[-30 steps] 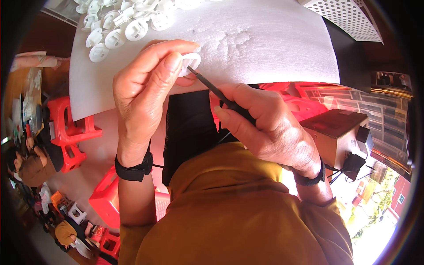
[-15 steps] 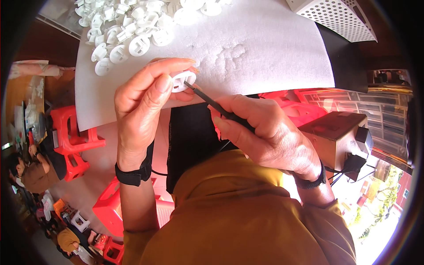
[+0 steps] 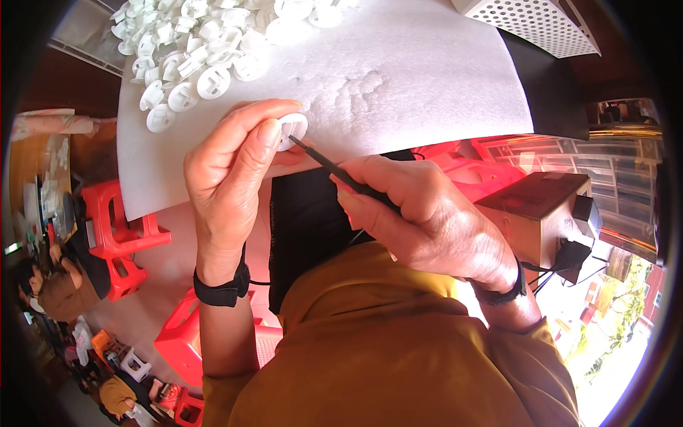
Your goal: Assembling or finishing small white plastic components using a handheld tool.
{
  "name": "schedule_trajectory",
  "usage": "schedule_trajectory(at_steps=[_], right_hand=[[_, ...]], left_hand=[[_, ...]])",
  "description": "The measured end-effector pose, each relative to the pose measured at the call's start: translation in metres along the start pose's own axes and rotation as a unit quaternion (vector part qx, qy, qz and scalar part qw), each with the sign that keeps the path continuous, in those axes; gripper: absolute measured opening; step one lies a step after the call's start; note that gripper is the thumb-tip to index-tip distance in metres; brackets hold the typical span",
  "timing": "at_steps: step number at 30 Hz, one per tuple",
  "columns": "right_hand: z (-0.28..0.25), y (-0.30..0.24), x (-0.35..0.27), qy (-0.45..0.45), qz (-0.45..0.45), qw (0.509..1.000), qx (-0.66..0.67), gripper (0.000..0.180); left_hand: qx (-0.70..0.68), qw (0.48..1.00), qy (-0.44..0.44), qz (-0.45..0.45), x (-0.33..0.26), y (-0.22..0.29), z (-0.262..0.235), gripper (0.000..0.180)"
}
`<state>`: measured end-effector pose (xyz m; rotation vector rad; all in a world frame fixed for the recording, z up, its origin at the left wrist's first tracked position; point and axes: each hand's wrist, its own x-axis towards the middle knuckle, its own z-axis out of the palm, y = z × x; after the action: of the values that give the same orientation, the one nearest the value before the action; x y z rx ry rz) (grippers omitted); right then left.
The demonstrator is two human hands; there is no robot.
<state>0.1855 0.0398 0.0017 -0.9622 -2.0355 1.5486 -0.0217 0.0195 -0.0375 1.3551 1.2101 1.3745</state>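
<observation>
The left hand (image 3: 231, 178) pinches a small white plastic disc (image 3: 293, 128) between thumb and fingertips, holding it just above the near edge of the white sheet (image 3: 398, 78) that covers the table. The right hand (image 3: 427, 220) is closed around a thin dark tool (image 3: 341, 172), gripped like a pen, with its pointed tip touching the near side of the disc. Both hands are therefore shut on what they hold, and both wrists carry dark bands.

On the far left of the sheet lies a heap of similar white discs (image 3: 192, 57), well apart from the one in hand. A white perforated basket (image 3: 533, 25) sits at the far right corner. To the right, off the table, stands a brown box (image 3: 541, 213); red plastic stools (image 3: 117, 228) stand on the floor to the left.

The step in hand looks like picking or trimming at the edge of the single disc with the tool's point; whether the tip is scraping a burr or prying into a slot is too small to tell. As a judgement, the next move calls for a steady pinch by the left hand, perhaps a slight turn of the disc, and a short controlled stroke of the tool away from the fingertips.
</observation>
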Motion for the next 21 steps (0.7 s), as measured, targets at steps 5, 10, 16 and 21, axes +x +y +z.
schedule_trajectory(at_steps=[5, 10, 16, 21], right_hand=[[-0.002, 0.006, -0.005, -0.003, -0.005, 1.0, 0.014, 0.018], [-0.004, -0.002, -0.003, -0.008, 0.025, 1.0, 0.006, 0.02], [0.001, 0.011, -0.002, 0.049, 0.005, 0.998, 0.034, 0.02], [-0.007, 0.002, 0.004, 0.077, 0.055, 0.992, 0.083, 0.018]], left_hand=[[-0.018, 1.0, 0.013, -0.011, 0.001, 0.003, 0.003, 0.029], [-0.081, 0.996, 0.033, -0.033, 0.0, 0.004, 0.002, 0.031], [-0.061, 0.996, 0.038, -0.056, 0.0, 0.007, 0.005, 0.031], [-0.066, 0.995, 0.043, -0.057, 0.001, 0.006, 0.005, 0.03]])
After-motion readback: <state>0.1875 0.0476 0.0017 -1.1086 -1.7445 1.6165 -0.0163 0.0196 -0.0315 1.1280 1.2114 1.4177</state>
